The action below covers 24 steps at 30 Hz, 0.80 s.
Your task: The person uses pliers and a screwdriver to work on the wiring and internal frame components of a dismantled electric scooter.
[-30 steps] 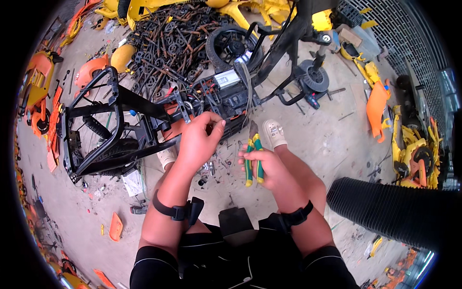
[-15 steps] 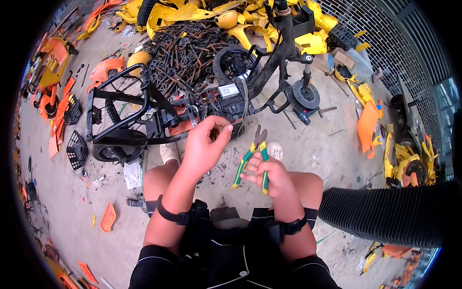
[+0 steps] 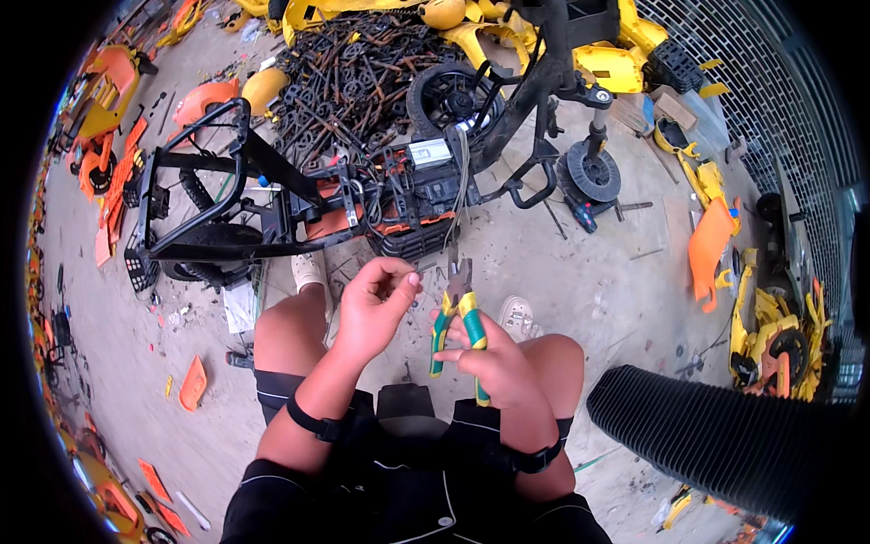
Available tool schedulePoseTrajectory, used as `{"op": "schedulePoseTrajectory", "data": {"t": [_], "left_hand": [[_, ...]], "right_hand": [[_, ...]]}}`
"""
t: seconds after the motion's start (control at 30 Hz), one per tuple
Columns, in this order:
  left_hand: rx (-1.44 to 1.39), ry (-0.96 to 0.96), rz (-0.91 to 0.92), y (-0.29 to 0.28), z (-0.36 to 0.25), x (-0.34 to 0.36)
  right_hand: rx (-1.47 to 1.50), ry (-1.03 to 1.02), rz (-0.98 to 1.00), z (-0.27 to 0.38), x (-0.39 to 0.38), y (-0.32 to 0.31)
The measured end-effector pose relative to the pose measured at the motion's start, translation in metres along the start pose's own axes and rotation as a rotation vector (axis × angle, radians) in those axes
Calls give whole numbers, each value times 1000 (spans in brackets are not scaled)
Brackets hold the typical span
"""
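My right hand point(image 3: 498, 367) is wrapped round a pair of pliers point(image 3: 473, 328) with green and yellow handles, jaws pointing up and away from me. Just to the left, my left hand point(image 3: 373, 304) is closed in a pinch, with a thin dark bit showing at its fingertips, too small to name. Both hands are in front of a stripped black scooter frame point(image 3: 313, 243). Grey cables point(image 3: 462, 172) hang from it, their lower ends close to the plier jaws. Whether the jaws touch a cable I cannot tell.
Beyond the frame lies a heap of rusty metal parts point(image 3: 349, 86). Yellow plastic panels point(image 3: 607, 68) are piled at the far right. An orange panel point(image 3: 711, 245) is on the floor at right. A thick black corrugated hose point(image 3: 698, 431) reaches in at the lower right.
The pliers have moved left toward my left hand, and their handles are closer together. My left hand is lower in view, still pinched. The whole view has shifted slightly.
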State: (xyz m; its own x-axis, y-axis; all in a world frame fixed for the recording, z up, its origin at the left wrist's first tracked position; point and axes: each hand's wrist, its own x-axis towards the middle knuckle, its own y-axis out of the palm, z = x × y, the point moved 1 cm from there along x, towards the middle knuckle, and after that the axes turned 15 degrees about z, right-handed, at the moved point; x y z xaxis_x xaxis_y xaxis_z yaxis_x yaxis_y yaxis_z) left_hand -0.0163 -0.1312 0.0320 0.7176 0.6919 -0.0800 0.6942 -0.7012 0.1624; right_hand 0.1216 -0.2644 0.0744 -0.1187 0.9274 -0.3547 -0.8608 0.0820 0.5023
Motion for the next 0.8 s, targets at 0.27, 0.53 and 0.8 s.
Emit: {"op": "schedulePoseTrajectory", "data": {"t": [0.27, 0.53, 0.8], "left_hand": [[-179, 59, 101, 0, 8, 12], [-34, 5, 125, 6, 10, 14], [-17, 1, 168, 0, 14, 14]], "right_hand": [[-113, 160, -5, -10, 11, -17], [-162, 114, -10, -18, 16, -23], [-418, 176, -96, -20, 15, -21]]}}
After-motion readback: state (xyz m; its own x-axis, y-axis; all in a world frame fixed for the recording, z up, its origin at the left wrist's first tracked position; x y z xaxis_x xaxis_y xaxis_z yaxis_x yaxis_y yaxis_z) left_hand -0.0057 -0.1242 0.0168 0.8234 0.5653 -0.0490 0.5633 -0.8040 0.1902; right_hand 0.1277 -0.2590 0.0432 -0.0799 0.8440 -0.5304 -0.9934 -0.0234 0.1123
